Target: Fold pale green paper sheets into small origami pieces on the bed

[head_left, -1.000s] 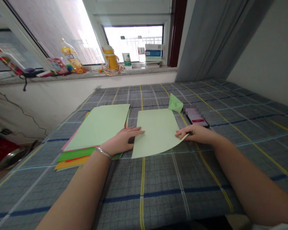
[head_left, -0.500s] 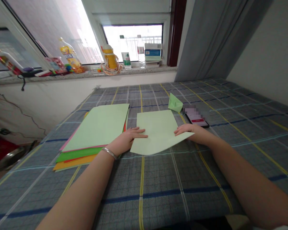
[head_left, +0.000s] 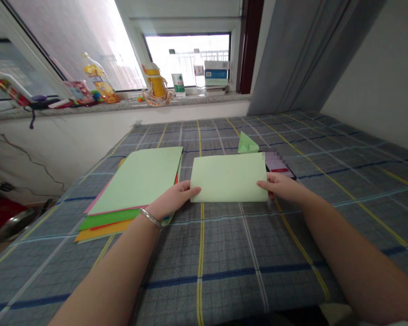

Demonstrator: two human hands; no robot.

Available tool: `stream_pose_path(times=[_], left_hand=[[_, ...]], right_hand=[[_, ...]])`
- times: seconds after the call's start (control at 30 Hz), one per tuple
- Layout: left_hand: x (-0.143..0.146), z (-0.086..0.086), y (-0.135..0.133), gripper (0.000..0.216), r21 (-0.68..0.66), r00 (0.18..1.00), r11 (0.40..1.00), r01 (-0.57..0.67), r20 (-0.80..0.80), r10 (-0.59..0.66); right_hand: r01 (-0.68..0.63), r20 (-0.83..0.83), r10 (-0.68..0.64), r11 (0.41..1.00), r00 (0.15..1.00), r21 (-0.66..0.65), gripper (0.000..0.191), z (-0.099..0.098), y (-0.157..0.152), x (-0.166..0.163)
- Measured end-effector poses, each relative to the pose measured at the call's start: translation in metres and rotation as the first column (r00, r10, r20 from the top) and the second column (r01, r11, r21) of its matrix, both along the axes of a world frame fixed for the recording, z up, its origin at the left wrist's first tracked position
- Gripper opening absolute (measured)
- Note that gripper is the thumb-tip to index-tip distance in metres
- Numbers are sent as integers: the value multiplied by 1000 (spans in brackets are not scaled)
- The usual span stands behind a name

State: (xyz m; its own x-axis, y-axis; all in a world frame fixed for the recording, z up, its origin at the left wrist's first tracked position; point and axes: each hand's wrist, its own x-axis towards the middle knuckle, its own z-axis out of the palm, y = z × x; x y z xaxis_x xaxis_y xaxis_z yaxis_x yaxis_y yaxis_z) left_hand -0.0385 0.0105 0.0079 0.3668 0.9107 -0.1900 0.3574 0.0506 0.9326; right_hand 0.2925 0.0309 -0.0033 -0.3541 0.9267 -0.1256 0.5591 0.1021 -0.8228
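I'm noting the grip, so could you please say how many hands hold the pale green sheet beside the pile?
2: the left hand at the left edge of the sheet and the right hand at its right edge; no other shows.

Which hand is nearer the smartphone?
Right. The right hand is just this side of the smartphone; the left hand is farther, at the left edge of the pale green sheet.
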Motion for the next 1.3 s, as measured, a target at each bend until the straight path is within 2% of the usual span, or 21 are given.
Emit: stream_pose_path(times=[0.1,0.23,0.3,0.37,0.5,0.6,0.77,0.87,0.97,1.07,1.2,1.3], left_hand=[[7,-3,0,45,30,986,996,-83,-143,87],[16,-7,-2,64,215,860,956,-201,-429,278],[19,-9,-3,74,316,815,933,-171,-486,314],[21,-11,-3,74,384,793,916,-114,-520,317],[24,-14,-2,58,426,738,904,-29,-601,307],[26,-15,-1,47,442,682,896,26,-664,308],[31,-18,0,39,540,545,839,70,-725,421],[35,-17,2,34,573,485,817,67,-734,475],[39,-17,5,29,580,466,813,48,-733,496],[41,-19,11,32,580,452,814,14,-730,512],[42,-25,16,53,603,448,797,-46,-700,556],[41,-29,19,65,616,489,783,-87,-658,572]], right_hand=[[69,26,-67,994,997,-87,23,-1,0,-4],[156,156,-138,982,978,-106,20,-1,-1,-14],[190,243,-165,978,956,-83,21,-1,-1,-20],[207,309,-186,978,933,-37,23,-3,1,-24],[169,440,-234,969,867,182,26,-9,8,-28],[145,502,-267,952,823,269,26,-13,12,-31],[161,497,-349,911,795,381,31,-16,15,-35],[186,440,-374,892,817,412,51,-21,18,-36],[202,434,-388,887,813,415,66,-25,22,-35],[203,448,-383,895,808,398,72,-25,26,-36],[201,475,-361,913,803,355,76,-23,29,-36],[200,469,-352,918,810,343,79,-24,30,-35]])
